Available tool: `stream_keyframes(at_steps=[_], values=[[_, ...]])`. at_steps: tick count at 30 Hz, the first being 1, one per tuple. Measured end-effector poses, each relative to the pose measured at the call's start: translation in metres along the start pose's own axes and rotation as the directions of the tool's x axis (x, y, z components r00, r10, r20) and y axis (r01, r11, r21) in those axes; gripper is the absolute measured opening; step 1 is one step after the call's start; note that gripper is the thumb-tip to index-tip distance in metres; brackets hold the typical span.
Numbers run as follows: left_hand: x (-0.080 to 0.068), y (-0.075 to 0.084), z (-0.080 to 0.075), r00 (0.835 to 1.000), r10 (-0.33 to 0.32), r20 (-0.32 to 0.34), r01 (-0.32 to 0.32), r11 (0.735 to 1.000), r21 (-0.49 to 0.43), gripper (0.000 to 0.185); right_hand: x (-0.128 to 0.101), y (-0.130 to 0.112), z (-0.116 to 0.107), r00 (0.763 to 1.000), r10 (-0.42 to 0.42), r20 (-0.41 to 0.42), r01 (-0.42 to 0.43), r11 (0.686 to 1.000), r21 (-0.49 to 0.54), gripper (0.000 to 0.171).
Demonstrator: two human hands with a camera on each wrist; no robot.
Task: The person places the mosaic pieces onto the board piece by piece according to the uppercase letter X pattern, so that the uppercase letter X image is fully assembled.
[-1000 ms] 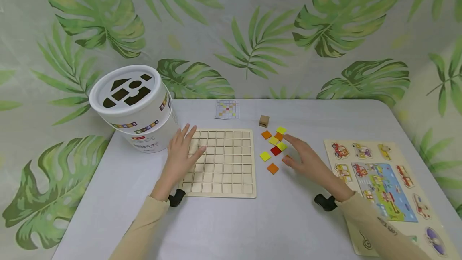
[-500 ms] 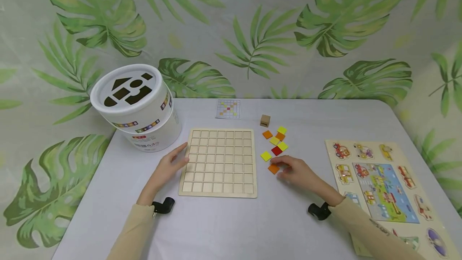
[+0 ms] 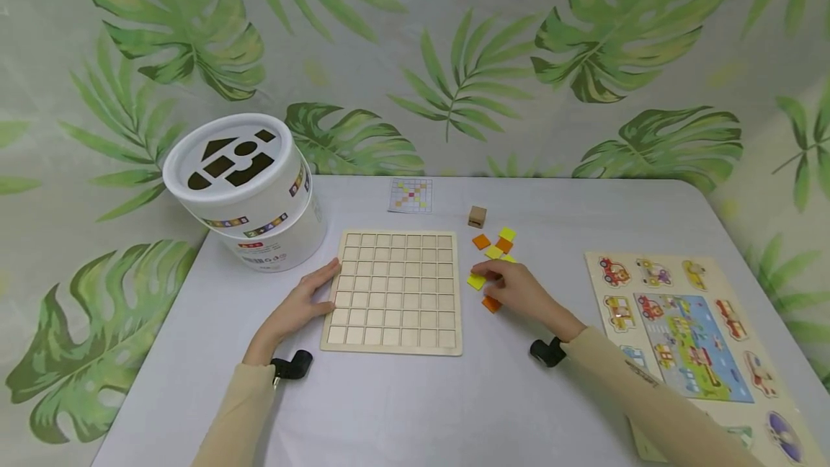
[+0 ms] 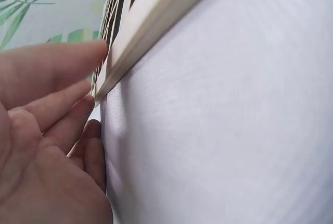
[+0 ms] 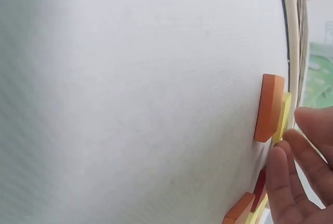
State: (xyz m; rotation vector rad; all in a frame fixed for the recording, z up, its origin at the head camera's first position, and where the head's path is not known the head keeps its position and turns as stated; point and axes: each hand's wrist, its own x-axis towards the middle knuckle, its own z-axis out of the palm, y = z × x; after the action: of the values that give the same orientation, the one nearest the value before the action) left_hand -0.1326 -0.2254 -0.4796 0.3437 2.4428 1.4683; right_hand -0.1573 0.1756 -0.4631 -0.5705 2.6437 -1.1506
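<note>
A wooden grid board [image 3: 395,287] with empty square cells lies in the middle of the table. My left hand [image 3: 316,292] rests against its left edge with straight fingers; the left wrist view shows the fingers [image 4: 62,73] touching the board's rim [image 4: 151,21]. My right hand [image 3: 504,284] lies over a loose cluster of coloured tiles to the right of the board. Its fingertips [image 5: 281,156] touch a yellow tile [image 3: 475,282] [image 5: 285,114]. An orange tile [image 3: 491,304] [image 5: 269,107] lies just under the hand. A red tile is mostly hidden by the hand.
More orange and yellow tiles [image 3: 496,243] and a small wooden cube [image 3: 477,217] lie behind the right hand. A pattern card [image 3: 411,195] sits at the back. A white shape-sorter bucket [image 3: 243,189] stands at the left, and a vehicle puzzle board [image 3: 687,337] lies at the right.
My right hand has moved left and forward from the orange tile to the yellow tile. My left hand slid off the board's top to rest against its left edge.
</note>
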Motion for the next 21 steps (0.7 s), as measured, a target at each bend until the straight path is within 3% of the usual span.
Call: stream_keyframes(at_steps=[6, 12, 21], values=[[-0.009, 0.028, 0.0, 0.999, 0.029, 0.014, -0.029, 1.0, -0.005, 0.066, 0.009, 0.002, 0.002, 1.0, -0.027, 0.012, 0.029, 0.992, -0.122, 0.027], [-0.001, -0.002, 0.002, 1.0, 0.031, 0.006, -0.031, 1.0, 0.005, 0.069, 0.015, 0.0, 0.002, 0.998, -0.042, 0.036, 0.049, 0.978, -0.205, 0.023], [0.0, -0.005, 0.002, 0.998, 0.057, 0.023, -0.057, 0.998, 0.012, 0.071, 0.023, -0.008, -0.004, 0.997, -0.075, 0.006, 0.075, 0.995, -0.068, 0.021]])
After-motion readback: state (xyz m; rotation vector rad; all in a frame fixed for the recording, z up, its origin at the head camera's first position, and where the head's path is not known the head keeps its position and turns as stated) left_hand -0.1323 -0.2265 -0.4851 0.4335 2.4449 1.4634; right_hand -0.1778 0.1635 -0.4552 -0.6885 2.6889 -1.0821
